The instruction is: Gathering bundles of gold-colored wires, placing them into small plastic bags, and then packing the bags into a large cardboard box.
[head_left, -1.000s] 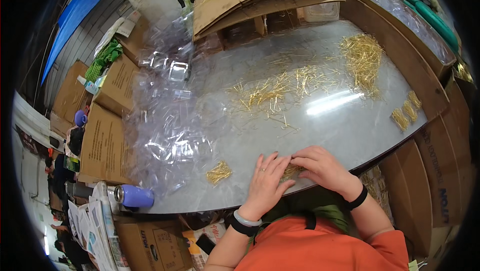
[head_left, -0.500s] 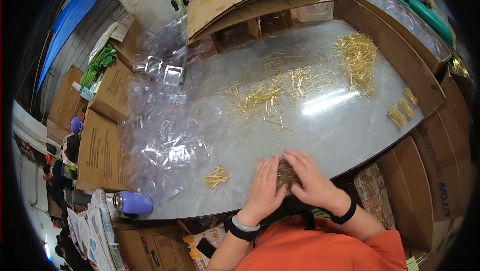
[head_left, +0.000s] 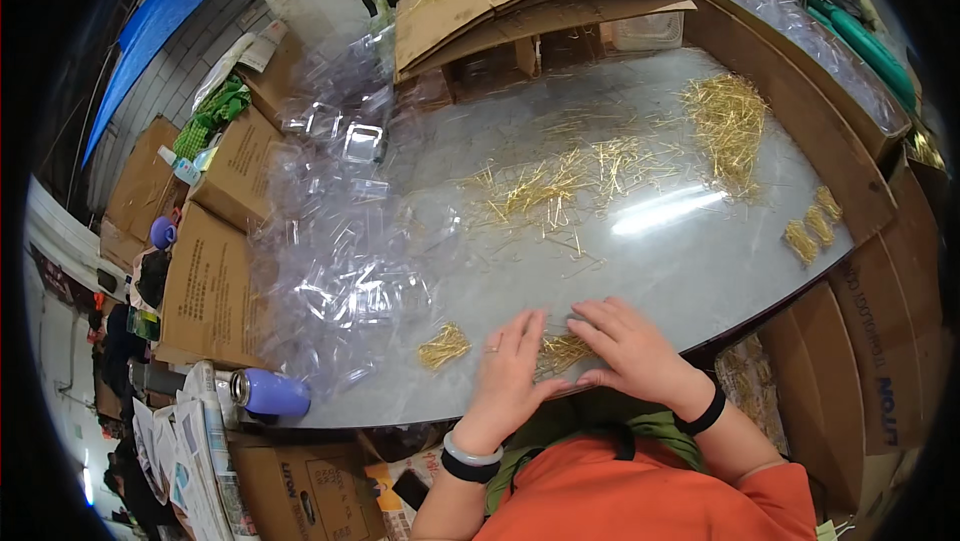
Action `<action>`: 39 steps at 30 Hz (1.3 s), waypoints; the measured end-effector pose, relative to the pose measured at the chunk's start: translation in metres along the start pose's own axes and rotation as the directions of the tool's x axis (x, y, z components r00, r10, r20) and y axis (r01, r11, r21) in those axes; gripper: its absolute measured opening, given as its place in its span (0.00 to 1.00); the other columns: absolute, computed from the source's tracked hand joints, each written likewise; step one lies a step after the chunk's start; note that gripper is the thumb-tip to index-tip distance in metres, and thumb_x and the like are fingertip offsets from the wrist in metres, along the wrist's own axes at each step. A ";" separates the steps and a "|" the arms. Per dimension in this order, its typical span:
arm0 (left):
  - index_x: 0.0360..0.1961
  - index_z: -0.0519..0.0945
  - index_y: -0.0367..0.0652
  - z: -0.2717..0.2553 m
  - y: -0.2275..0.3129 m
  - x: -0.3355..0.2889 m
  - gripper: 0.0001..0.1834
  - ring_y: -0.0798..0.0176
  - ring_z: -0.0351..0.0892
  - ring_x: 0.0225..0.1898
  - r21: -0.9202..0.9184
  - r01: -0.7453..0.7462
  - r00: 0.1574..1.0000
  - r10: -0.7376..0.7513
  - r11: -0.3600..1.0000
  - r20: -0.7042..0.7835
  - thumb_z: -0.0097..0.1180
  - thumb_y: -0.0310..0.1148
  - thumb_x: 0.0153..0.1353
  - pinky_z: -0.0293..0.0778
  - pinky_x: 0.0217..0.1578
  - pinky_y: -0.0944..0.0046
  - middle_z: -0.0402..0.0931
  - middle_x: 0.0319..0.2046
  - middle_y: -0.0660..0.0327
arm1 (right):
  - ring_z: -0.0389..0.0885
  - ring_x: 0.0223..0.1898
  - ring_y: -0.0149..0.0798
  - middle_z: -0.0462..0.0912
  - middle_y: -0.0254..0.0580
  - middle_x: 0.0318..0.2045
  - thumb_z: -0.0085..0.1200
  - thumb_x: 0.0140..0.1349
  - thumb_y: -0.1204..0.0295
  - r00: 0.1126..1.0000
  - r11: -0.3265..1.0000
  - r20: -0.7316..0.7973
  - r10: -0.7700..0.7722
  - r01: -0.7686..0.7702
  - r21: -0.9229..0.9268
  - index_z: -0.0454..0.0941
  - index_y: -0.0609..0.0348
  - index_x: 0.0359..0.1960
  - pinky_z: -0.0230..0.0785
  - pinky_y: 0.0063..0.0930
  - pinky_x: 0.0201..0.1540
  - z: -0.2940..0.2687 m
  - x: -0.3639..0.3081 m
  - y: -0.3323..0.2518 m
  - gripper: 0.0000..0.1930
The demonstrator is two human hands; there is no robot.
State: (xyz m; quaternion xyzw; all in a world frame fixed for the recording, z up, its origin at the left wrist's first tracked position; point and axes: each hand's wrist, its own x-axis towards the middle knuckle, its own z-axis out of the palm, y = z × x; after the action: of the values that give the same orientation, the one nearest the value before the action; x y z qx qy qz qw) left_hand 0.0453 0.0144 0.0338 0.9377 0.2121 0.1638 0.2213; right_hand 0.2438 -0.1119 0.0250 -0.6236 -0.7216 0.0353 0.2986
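At the table's near edge, a small bundle of thin gold wire hooks (head_left: 563, 352) lies between my two hands. My left hand (head_left: 508, 369) is at its left end, fingers stretched out and thumb toward the bundle. On the other side, my right hand (head_left: 640, 353) has its fingers extended along the right end, hiding part of it. Neither hand is closed around the hooks. Left of my left hand rests another small gold bundle (head_left: 443, 346). Loose gold hooks (head_left: 550, 186) are strewn across the middle of the grey table (head_left: 640, 276).
A large gold heap (head_left: 725, 131) lies at the far right, with three small bundles (head_left: 818, 226) near the right edge. Clear plastic packs (head_left: 345, 241) cover the left side. A purple bottle (head_left: 275, 393) lies front left. Cardboard (head_left: 480, 21) covers compartments at the back.
My hands have moved apart, exposing more of the bundle between them, which now looks more spread out sideways. The whole view has shifted slightly.
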 end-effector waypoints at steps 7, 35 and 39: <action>0.61 0.76 0.39 -0.012 0.001 0.009 0.36 0.40 0.76 0.55 0.014 0.083 0.991 -0.084 0.996 0.100 0.75 0.40 0.52 0.75 0.54 0.48 0.71 0.59 0.47 | 0.72 0.65 0.53 0.75 0.50 0.58 0.63 0.62 0.69 0.999 0.999 0.026 -0.038 0.038 0.017 0.73 0.61 0.58 0.64 0.47 0.70 0.015 0.006 -0.008 0.24; 0.61 0.76 0.34 0.025 0.023 0.000 0.26 0.56 0.82 0.46 -0.497 0.213 0.969 -0.248 0.841 -0.005 0.62 0.19 0.59 0.79 0.45 0.60 0.76 0.46 0.49 | 0.70 0.65 0.59 0.71 0.57 0.61 0.64 0.58 0.75 1.000 1.000 -0.008 -0.025 0.025 -0.011 0.69 0.69 0.62 0.64 0.48 0.69 0.014 -0.003 -0.001 0.30; 0.66 0.71 0.35 0.017 0.017 -0.007 0.32 0.51 0.77 0.56 -0.456 0.176 0.980 -0.199 0.872 -0.002 0.63 0.22 0.59 0.76 0.55 0.55 0.72 0.56 0.47 | 0.69 0.66 0.59 0.70 0.57 0.63 0.64 0.57 0.74 0.998 0.981 0.067 -0.013 0.000 0.194 0.67 0.68 0.65 0.63 0.48 0.71 -0.001 -0.001 0.002 0.33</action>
State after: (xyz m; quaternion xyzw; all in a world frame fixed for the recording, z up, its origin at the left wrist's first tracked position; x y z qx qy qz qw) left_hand 0.0515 -0.0086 0.0257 0.8307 0.2631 0.2093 0.4437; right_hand 0.2459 -0.1124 0.0249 -0.5876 -0.7265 0.1254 0.3334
